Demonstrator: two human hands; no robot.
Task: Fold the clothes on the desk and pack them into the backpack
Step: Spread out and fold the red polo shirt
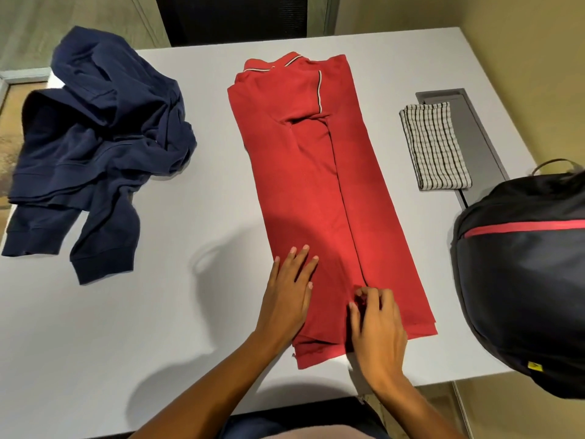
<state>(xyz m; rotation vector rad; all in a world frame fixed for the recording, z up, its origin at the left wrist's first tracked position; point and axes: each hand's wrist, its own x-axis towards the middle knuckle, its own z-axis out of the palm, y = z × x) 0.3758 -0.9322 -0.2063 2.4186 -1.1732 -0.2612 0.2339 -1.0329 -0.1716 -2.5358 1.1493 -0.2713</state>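
Both forearms reach in from the bottom edge toward the near end of a red polo shirt that lies lengthwise in the middle of the grey surface. Its collar, trimmed with a white and dark stripe, points to the far side, and both sides are folded inward so they meet along a seam running down the middle. The left hand lies flat on the shirt's left half near the hem, fingers spread and straight, its grip open and merely pressing the cloth. The right hand sits just beside it at the near end of the central seam, fingers curled, its grip pinching a small bunch of the red fabric between thumb and fingertips.

To the left, well apart from the shirt, a navy sweatshirt lies crumpled and unfolded, 1 cuffed sleeve trailing toward the near side. On the right, a folded checked cloth in black and white rests partly over a grey cable tray set into the surface. A black backpack with a red stripe stands at the right edge, near the shirt but not touching it, with a small yellow tag low on its side.
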